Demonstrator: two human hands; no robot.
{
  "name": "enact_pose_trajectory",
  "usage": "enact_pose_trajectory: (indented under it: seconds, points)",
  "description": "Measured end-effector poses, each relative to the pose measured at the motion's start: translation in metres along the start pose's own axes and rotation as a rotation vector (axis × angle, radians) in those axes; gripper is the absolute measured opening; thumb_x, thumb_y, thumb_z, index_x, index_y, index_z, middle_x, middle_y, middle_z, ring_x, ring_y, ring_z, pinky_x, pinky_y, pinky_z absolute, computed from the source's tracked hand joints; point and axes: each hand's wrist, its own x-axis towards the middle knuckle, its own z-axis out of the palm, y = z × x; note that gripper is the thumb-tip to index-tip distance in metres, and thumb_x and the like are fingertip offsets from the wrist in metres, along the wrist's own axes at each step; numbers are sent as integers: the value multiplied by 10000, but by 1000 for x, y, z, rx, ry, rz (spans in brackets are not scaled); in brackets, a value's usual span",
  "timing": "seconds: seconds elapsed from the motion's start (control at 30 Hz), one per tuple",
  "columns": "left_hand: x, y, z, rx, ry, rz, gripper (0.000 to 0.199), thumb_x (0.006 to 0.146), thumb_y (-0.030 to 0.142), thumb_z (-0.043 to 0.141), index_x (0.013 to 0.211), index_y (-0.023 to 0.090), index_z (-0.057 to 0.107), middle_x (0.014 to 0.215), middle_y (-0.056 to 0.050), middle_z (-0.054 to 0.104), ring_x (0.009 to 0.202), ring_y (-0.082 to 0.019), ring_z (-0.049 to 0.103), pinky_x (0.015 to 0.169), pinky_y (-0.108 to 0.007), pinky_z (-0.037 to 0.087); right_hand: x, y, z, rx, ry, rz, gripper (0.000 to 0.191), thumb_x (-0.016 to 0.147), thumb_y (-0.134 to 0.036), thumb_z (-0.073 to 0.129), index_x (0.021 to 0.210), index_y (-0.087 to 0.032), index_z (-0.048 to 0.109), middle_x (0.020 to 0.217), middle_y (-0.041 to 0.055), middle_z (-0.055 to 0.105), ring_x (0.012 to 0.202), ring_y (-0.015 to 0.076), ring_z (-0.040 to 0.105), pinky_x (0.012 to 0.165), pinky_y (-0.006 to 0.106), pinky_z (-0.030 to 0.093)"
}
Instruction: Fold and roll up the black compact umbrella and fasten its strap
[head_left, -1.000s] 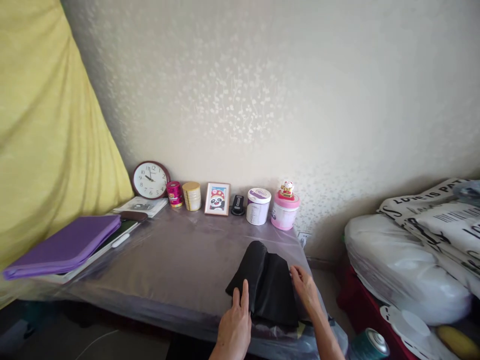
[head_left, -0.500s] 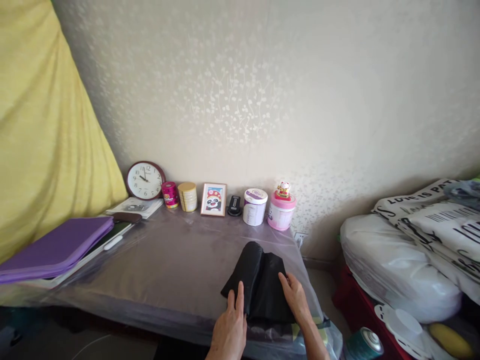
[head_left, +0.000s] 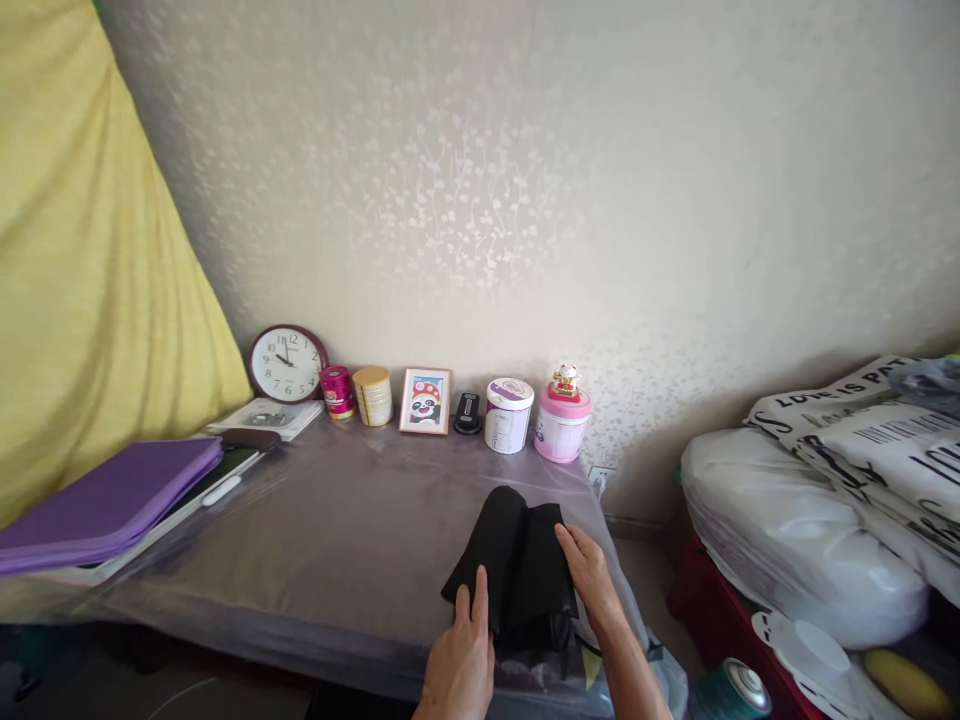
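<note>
Two hands pressed flat on a folded black cloth at the table's near edge: the left hand open on its near-left corner, the right hand open along its right side. Tins and a clock lined the papered wall; bedding lay right.

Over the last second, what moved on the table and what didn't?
The right hand slid leftward from the right edge of the folded black cloth onto its top, and the cloth looks narrower, drawn in on that side. The left hand stayed flat on the cloth's near left edge, fingers extended. The cloth kept its place on the table; the clock, the tins and the purple folder did not move.
</note>
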Motion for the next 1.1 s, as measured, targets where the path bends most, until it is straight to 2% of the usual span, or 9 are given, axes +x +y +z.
enact_pose_trajectory:
  seconds: [0.13,0.3,0.47,0.57,0.77,0.97,1.1]
  points:
    - [-1,4,0,10,-46,-16,709,807,5,319,1414,175,-5,1424,-203,278,848,-166,645,692,-225,471,6,-11,17,22,-22,-12,432,763,-547,476,753,-148,642,639,19,607,632,175,534,579,256,402]
    - [1,5,-2,23,-59,-38,708,791,-4,321,1419,169,41,1431,-193,271,895,-169,639,729,-223,473,16,-21,52,4,-12,-56,430,770,-525,466,842,-153,671,675,42,650,652,187,572,575,258,418]
    - [1,3,-1,18,-62,-18,568,814,21,314,1374,113,282,1438,-198,252,974,-188,613,791,-243,472,23,-21,81,-133,-63,-42,384,808,-412,445,971,-130,649,774,84,688,752,215,630,666,275,448]
    - [1,2,2,27,-74,-21,503,829,47,320,1328,90,362,1429,-212,262,969,-205,615,792,-270,480,24,-21,93,-220,-92,-17,353,823,-332,449,1035,-106,620,866,120,695,860,232,642,725,277,450]
    - [1,0,4,46,-64,-16,488,829,51,320,1308,111,386,1409,-212,305,942,-193,626,782,-269,482,21,-22,103,-338,-193,26,393,867,-306,433,1156,-57,526,1061,176,655,1019,252,605,820,288,423]
    - [-1,-3,5,27,-22,-17,515,813,71,363,1327,57,333,1386,-211,345,1046,-206,577,835,-257,462,18,-28,105,-474,-263,20,394,886,-300,431,1203,-70,476,919,130,704,980,243,627,751,272,417]
    - [-4,-10,11,10,38,20,502,839,144,355,1334,73,310,1367,-189,386,1116,-219,533,864,-274,458,17,-34,106,-527,-291,-12,363,871,-286,452,1168,-84,494,869,109,715,963,232,634,725,264,408]
